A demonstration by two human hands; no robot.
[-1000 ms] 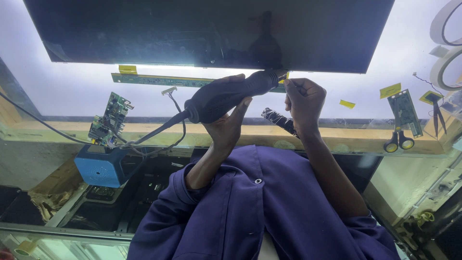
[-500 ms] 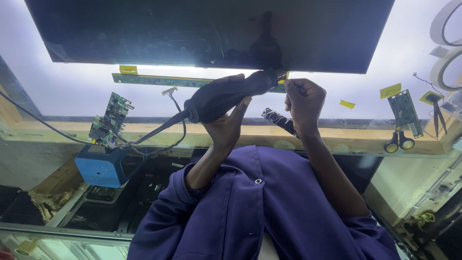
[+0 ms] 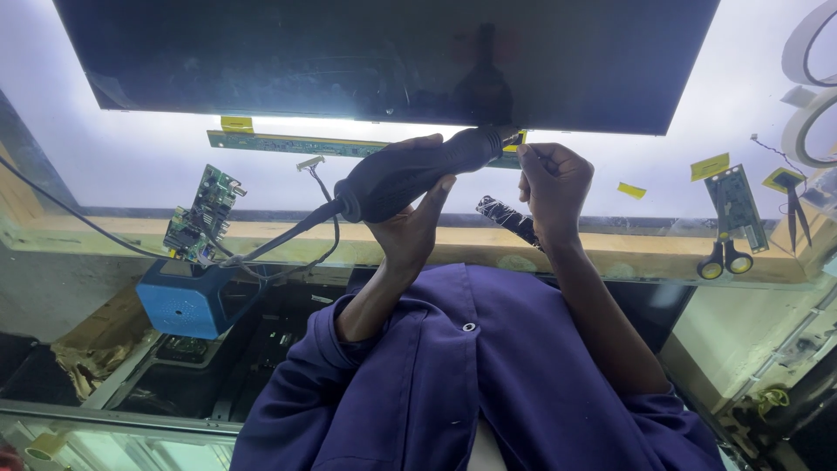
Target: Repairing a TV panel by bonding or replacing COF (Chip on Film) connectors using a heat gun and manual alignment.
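Head view, looking down past a purple work coat (image 3: pixel 471 384) to a backlit white counter (image 3: pixel 105 166). Left hand (image 3: pixel 410 231) is wrapped around a black corded hand tool (image 3: pixel 410 174), fingers closed firmly on its body, thumb up along the near side. The tool lies nearly level, nose pointing right, and its cable (image 3: pixel 288 235) trails off left and down. The nose ends at the lower edge of a large dark screen panel (image 3: pixel 384 61), right where a long green strip board (image 3: pixel 288 144) runs under that edge. Right hand (image 3: pixel 551 187) sits just beside the tool's nose, fingers curled in tight and pinched together; I cannot tell what they grip, if anything, as it is too small to see. A short black speckled piece (image 3: pixel 507 218) shows below that wrist, and I can't tell whether they touch. A green circuit board (image 3: pixel 199 214) lies tilted well left of the hands, with a blue box (image 3: pixel 187 298) below it at the counter's front. Far right: a second green board (image 3: pixel 735 202), scissors (image 3: pixel 725 253), scraps of yellow tape (image 3: pixel 709 166) and tape rolls (image 3: pixel 811 96).
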